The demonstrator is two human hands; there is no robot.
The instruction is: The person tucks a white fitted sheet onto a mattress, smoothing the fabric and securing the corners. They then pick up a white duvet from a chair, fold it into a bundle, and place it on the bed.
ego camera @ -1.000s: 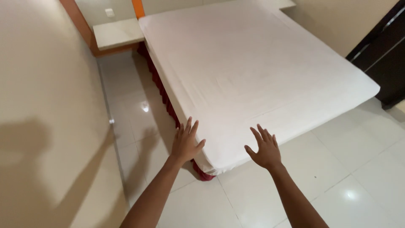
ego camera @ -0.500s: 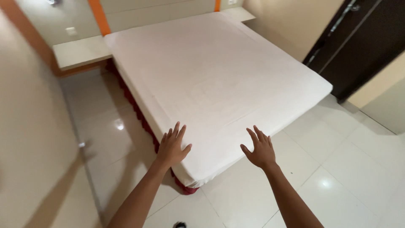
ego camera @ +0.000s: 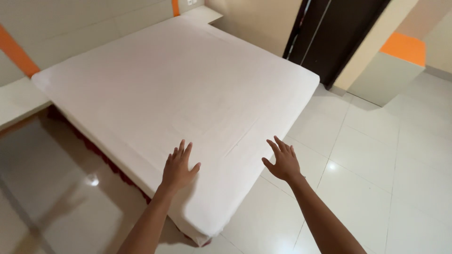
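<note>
Since the white fitted sheet (ego camera: 179,89) is drawn taut and nearly creaseless across the whole mattress (ego camera: 214,221), the bed sits squarely as the one large surface in the head view, its near corner jutting toward the person and its far edge running along the pale headboard wall with the orange stripe (ego camera: 14,49). A dark red bed skirt (ego camera: 110,164) peeks out below the mattress along the left edge, just above the glossy floor tiles (ego camera: 376,164).

The left hand (ego camera: 179,167) is over the sheet near that close corner, palm down, fingers spread and pointing up the bed; it looks to be resting on or just skimming the fabric, though I cannot tell for sure that it touches. The right hand (ego camera: 282,162) is held just beyond the right edge of the mattress, above the floor, fingers likewise fanned wide and grasping nothing. Neither hand pinches or grips any cloth.

A low side shelf (ego camera: 19,101) meets the bed at the far left corner, another (ego camera: 200,11) at the far right corner. A dark door (ego camera: 332,35) stands beyond the right edge, beside a pale cabinet with an orange top (ego camera: 393,63).
</note>
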